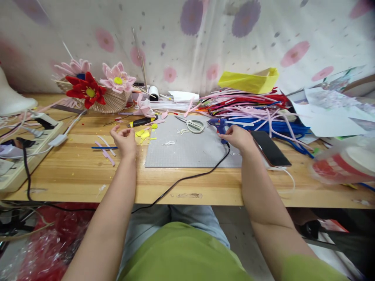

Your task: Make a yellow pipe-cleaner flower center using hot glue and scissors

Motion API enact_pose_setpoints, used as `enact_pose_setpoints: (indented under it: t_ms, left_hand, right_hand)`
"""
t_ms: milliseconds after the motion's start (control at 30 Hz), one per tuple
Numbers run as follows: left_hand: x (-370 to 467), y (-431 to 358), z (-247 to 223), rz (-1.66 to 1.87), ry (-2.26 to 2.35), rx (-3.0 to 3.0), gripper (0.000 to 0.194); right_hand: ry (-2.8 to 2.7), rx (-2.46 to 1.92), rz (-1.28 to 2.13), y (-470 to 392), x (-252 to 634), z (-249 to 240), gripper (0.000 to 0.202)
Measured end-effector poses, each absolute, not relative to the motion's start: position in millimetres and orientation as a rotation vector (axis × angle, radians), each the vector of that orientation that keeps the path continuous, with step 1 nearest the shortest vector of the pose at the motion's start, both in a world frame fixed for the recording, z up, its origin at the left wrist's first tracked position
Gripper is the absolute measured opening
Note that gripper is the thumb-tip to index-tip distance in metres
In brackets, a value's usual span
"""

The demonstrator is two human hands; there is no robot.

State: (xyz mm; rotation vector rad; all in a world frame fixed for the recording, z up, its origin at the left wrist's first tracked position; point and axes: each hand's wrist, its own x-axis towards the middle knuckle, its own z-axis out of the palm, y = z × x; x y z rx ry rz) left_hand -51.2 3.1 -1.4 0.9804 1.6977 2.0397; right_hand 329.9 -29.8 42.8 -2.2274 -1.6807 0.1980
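Note:
My right hand [238, 137] has its fingers closed at the handle of a blue hot glue gun [218, 125], which lies at the right of a grey cutting mat [187, 154]. Its nozzle points left. Above the bare wood left of the mat is my left hand [124, 139], fingers loosely curled and apart, with nothing visible in them. Near it are a black and yellow utility knife [143, 121], yellow scraps [143, 135] and a few pipe cleaners [106, 153]. Scissors with pale green handles [195, 126] and small white pieces [168, 143] rest on the mat.
The gun's black cord [181, 179] crosses the mat and front edge. A phone [271, 148] lies beside my right wrist. Behind are pipe cleaner bundles [249, 103] and a fan-shaped holder [109, 102] with flowers. A power strip [38, 152] stands left, a bagged cup [345, 164] right.

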Motion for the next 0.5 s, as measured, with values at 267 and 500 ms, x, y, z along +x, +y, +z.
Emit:
enact_pose_setpoints:
  t_ms: [267,500]
  left_hand:
    - [-49,-1,2,2.021,1.678,0.949,0.045]
    - [-53,-1,4,2.004,1.632,0.739,0.043]
  right_hand:
    - [-2.174,-1.679,0.795,-23,239,50,0.023]
    - [-2.192,-1.415,0.763,1,148,34,0.013]
